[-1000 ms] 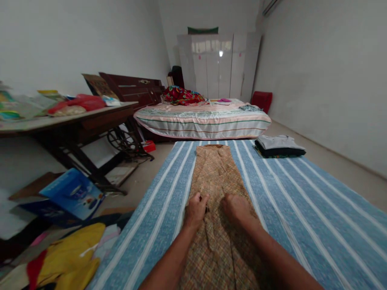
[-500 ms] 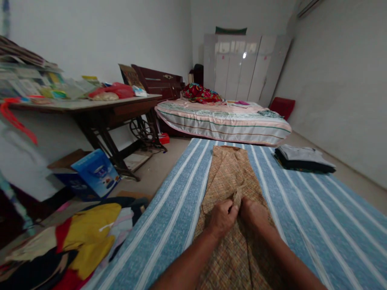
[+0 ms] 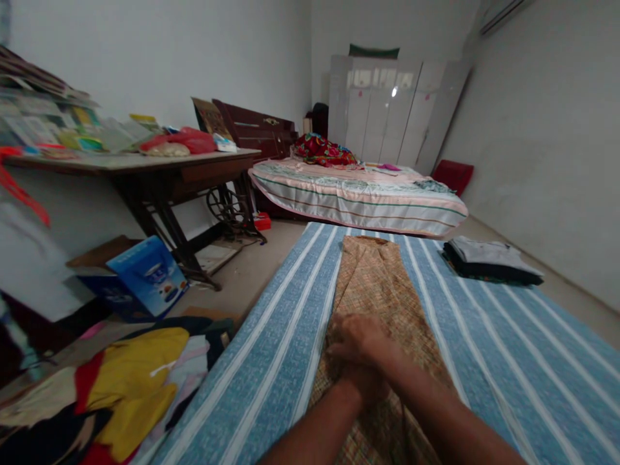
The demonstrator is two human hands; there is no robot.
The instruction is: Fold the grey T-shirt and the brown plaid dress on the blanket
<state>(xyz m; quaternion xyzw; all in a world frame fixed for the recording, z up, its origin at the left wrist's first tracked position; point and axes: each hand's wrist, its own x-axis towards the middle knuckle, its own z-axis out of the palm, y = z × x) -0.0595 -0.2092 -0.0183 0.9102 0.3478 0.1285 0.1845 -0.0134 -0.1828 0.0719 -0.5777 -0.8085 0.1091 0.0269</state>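
Observation:
A brown plaid garment [image 3: 375,284] lies lengthwise on a blue sheet with white stripes [image 3: 489,349]. My right hand [image 3: 361,337] reaches across to the garment's left side, its fingers lying flat on the cloth near that edge. My left hand [image 3: 369,382] sits just behind it on the garment, mostly covered by my right wrist, so its fingers do not show. My two forearms cross over the near end of the garment.
A folded stack of dark and grey clothes [image 3: 489,260] lies on the sheet at the right. A heap of yellow and red clothes [image 3: 126,381] and a blue box [image 3: 148,278] are on the floor at the left. Beyond stand a cluttered table [image 3: 145,165] and a bed [image 3: 358,194].
My right hand has moved left, across and over my left hand. Before, both hands pinched the cloth side by side at the garment's middle. The view shifted slightly.

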